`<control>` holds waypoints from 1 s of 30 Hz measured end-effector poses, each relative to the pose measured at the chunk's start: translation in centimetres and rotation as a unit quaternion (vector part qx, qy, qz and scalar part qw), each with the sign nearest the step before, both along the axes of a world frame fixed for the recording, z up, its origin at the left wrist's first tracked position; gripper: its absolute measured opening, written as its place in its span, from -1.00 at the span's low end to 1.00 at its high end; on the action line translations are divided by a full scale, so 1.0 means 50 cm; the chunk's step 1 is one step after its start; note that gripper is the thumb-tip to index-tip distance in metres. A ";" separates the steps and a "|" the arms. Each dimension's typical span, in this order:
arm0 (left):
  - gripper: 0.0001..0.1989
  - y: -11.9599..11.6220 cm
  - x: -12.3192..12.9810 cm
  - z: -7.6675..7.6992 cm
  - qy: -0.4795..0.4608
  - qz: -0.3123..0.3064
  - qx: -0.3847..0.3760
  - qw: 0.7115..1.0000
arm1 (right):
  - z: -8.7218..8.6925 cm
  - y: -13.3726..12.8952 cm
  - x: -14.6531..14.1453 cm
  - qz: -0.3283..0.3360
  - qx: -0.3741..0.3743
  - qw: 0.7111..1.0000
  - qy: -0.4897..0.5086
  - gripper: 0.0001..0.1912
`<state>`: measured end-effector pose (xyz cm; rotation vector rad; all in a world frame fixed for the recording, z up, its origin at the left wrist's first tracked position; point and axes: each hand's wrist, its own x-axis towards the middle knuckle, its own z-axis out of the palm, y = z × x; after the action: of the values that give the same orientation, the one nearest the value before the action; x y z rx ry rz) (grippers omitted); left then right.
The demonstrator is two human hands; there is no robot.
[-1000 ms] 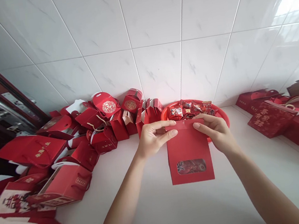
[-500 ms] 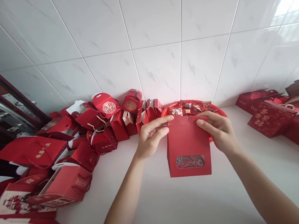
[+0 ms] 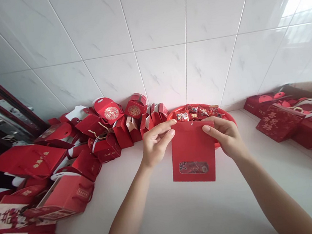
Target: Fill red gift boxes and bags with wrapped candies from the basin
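Since a second ago, the red box (image 3: 192,143) between my hands has shifted slightly away from me, toward the basket, and my left fingertips have slid outward to its top corner. My left hand (image 3: 154,143) pinches that corner between thumb and forefinger; my right hand (image 3: 229,134) pinches the opposite top corner the same way. The box is in front of me, its broad side toward me; I cannot tell whether its bottom touches the white table (image 3: 168,214). Wrapped things show through a clear window (image 3: 194,167) low on the box. Just behind it is a red basket (image 3: 231,116) holding wrapped sweets (image 3: 182,116). Many red gift boxes (image 3: 68,194) crowd the left side, and more red bags (image 3: 280,122) stand on the right. Behind everything rises a white tiled wall (image 3: 157,14).
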<state>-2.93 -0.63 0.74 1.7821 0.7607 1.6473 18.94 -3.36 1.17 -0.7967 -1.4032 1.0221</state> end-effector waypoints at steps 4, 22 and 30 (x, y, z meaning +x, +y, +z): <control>-0.80 -0.002 0.003 -0.004 -0.019 0.018 0.021 0.999 | 0.006 0.002 0.007 -0.001 0.020 0.999 -0.025 -0.73; -0.92 -0.045 0.058 -0.002 0.034 -0.102 -0.028 0.994 | 0.042 0.006 0.195 -0.325 0.210 0.918 0.086 -0.80; -0.82 -0.209 0.226 -0.217 0.270 -0.473 0.014 0.838 | -0.026 -0.076 0.385 -0.600 0.137 0.788 -0.021 -0.74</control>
<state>8.35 -11.07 -10.09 2.1417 -0.0149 0.5001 38.20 -7.18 -0.13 -1.2187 -0.7437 -0.1996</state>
